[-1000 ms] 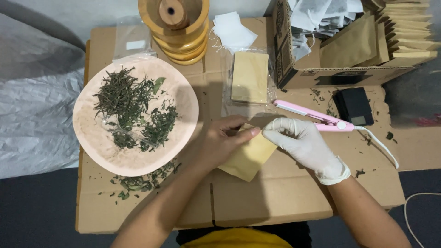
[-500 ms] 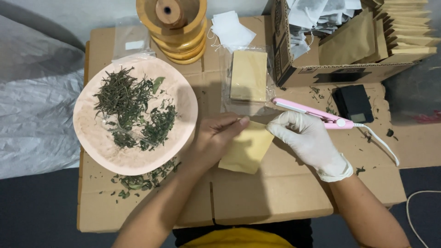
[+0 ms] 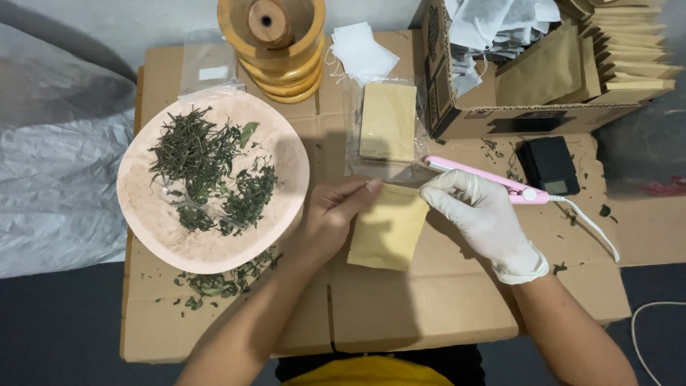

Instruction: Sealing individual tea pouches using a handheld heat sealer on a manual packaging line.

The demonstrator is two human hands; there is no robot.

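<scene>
The bare left hand (image 3: 336, 218) pinches the upper left corner of a small yellow-brown paper pouch (image 3: 388, 229), thumb and fingertips pressed together on its top edge, while the pouch lies flat on the cardboard-covered bench (image 3: 414, 307) between the two hands. The gloved right hand (image 3: 482, 214) is closed around a slim pink heat-sealing tool (image 3: 493, 182), whose tip reaches the pouch's top edge just beyond the left fingertips; whether the tool's arms are clamped on the paper cannot be told. A white cord (image 3: 589, 225) trails from the tool past the right wrist. The pouch looks light, thin and limp, likely to crease or slide on the cardboard, so holding it at a top corner close to the mouth, as the left hand does, seems the steadiest grip, keeping the edge flat and fingers clear of the tool's tip. To the far side of the left hand sits a shallow pale pink bowl (image 3: 161, 229) with dried green leaves (image 3: 207, 175), and loose crumbs lie scattered by its near rim. Ahead of both hands rests a clear bag of similar pouches (image 3: 387, 121), a stack of wooden pieces (image 3: 275, 43) and a cardboard box (image 3: 500, 114) of white filter bags and brown packets; a small black scale (image 3: 549, 164) lies beyond the right hand.
</scene>
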